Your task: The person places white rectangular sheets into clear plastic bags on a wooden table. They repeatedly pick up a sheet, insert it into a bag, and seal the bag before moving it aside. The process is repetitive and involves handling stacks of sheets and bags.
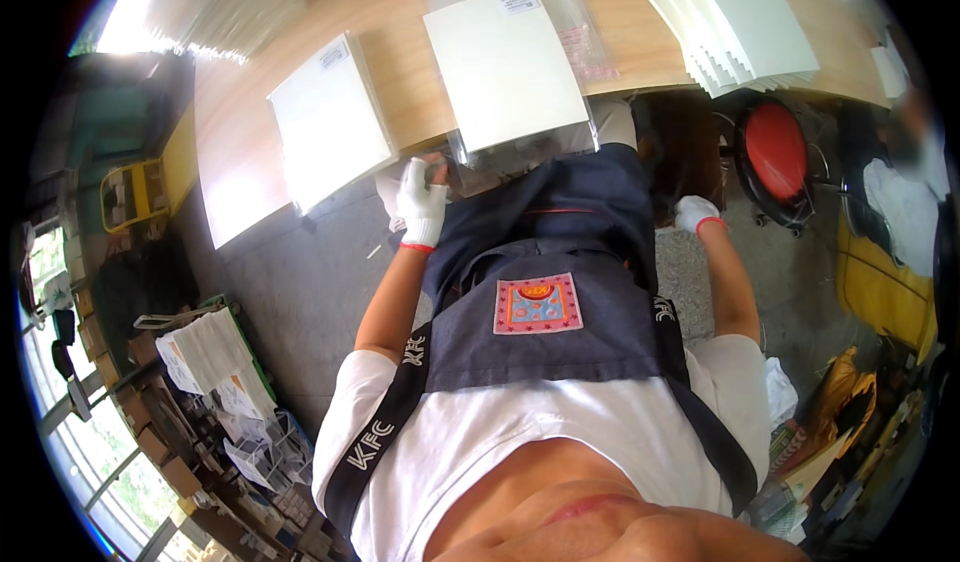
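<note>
My left hand [422, 205], in a white glove with bare fingertips, is at the table's near edge, between two flat white packs. Its fingers point up toward the edge, loosely bent and apart, with nothing visible in them. The left pack [333, 122] is in clear film with a small label and overhangs the edge. The middle pack [510, 67], also labelled, lies on a clear plastic bag [592, 57] whose end sticks out over the edge. Low at my right side is my right hand [697, 214], in a white glove; its fingers are mostly hidden beside a dark brown object [685, 147].
The wooden table [235, 152] spans the top. On it stand fanned white sheets [750, 22] at right and a stack of clear-wrapped items [225, 7] at far left. A red-seated chair [775, 157] is at right. A crate with papers [220, 362] is at lower left.
</note>
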Action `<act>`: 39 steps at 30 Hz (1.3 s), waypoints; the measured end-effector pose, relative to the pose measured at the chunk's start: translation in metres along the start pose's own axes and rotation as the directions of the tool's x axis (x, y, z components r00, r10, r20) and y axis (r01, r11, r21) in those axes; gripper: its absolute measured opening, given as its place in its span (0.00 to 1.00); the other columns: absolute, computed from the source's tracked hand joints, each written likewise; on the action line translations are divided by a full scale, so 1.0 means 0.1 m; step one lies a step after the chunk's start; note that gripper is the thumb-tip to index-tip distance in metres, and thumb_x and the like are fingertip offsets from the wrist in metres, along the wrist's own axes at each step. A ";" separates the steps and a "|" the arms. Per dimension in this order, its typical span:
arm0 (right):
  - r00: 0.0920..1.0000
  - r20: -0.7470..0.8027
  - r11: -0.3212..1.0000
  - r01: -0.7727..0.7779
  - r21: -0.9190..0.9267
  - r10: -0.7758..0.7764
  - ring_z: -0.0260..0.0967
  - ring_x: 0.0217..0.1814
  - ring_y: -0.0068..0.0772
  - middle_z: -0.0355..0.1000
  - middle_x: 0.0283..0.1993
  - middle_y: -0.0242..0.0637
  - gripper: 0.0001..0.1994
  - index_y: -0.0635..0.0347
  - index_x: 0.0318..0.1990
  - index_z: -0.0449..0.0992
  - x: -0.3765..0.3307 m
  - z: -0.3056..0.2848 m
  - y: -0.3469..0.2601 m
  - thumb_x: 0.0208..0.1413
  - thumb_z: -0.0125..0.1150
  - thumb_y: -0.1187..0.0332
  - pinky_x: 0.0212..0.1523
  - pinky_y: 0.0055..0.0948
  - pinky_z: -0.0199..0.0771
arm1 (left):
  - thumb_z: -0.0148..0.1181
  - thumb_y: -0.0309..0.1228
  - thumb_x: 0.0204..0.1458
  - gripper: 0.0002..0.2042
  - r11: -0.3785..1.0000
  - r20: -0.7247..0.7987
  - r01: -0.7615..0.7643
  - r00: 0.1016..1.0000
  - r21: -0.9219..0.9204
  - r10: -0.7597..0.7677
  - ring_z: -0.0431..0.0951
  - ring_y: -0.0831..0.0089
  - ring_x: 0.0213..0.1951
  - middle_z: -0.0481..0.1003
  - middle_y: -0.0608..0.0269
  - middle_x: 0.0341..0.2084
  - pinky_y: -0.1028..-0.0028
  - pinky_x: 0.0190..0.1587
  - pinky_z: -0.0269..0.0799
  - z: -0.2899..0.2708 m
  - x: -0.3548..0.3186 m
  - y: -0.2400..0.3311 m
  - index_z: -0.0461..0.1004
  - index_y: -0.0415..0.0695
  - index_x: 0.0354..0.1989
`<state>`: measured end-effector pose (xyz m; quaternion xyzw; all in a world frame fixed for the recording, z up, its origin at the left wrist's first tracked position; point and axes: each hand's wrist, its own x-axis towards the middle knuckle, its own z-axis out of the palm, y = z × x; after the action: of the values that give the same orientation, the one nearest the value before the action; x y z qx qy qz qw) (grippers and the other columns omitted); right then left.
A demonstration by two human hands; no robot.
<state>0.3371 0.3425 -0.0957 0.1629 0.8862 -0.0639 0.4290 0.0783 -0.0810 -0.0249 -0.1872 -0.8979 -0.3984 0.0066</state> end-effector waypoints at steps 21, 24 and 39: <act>0.861 -0.372 -0.272 0.472 0.838 0.347 0.63 0.17 0.17 0.66 0.20 0.27 0.19 0.58 0.34 0.72 0.45 -1.27 -1.82 0.54 0.57 0.49 0.17 0.20 0.66 | 0.56 0.30 0.54 0.05 0.158 0.311 0.433 0.816 -0.888 -0.487 0.72 0.79 0.30 0.70 0.70 0.30 0.76 0.33 0.71 0.44 0.08 0.11 0.69 0.45 0.37; 0.935 -0.316 -0.149 0.340 0.929 0.163 0.64 0.16 0.19 0.68 0.21 0.30 0.21 0.58 0.36 0.72 0.29 -1.30 -1.70 0.56 0.52 0.46 0.16 0.20 0.68 | 0.56 0.29 0.54 0.08 0.310 0.309 0.451 0.856 -0.837 -0.414 0.70 0.80 0.34 0.71 0.69 0.34 0.79 0.39 0.67 0.28 0.10 0.23 0.70 0.41 0.40; 0.753 -0.485 0.431 0.655 0.621 -0.446 0.70 0.24 0.31 0.72 0.21 0.35 0.20 0.58 0.29 0.74 0.01 -2.37 -3.88 0.54 0.53 0.48 0.26 0.33 0.67 | 0.42 0.27 0.50 0.18 0.977 -0.335 0.187 0.931 0.099 -0.145 0.73 0.65 0.43 0.74 0.49 0.39 0.73 0.47 0.66 -1.65 0.35 -1.01 0.71 0.34 0.47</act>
<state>0.0280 0.0383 0.0415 0.0330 0.8216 -0.5465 0.1590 -0.0114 -0.2499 0.0211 -0.0414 -0.9209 -0.3640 0.1330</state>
